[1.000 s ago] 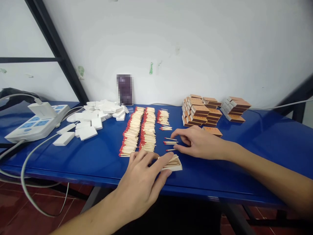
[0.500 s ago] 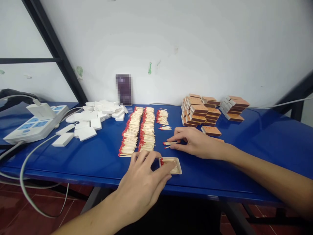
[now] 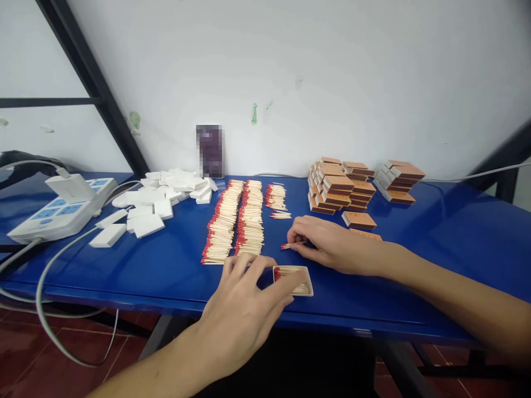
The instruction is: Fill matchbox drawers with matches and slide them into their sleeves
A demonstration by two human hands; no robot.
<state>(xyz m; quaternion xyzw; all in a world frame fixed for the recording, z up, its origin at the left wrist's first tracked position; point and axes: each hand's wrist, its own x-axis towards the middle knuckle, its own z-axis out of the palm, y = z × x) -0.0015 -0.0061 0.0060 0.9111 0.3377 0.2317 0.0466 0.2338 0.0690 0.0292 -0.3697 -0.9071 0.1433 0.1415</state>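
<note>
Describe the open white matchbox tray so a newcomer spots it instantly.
Start at the glossy blue tabletop and go to the person's left hand near its front edge. A small white rectangular tray sits there, partly covered by the fingers. Unlike the heaped white box-shaped pieces, it visibly holds red-tipped wooden matches.

Smooth, glossy desktop bears matt wooden matches and, toward five o'clock, a matt card tray; matt paperboard matchboxes stack at three, a smooth plastic power strip at nine.
</note>
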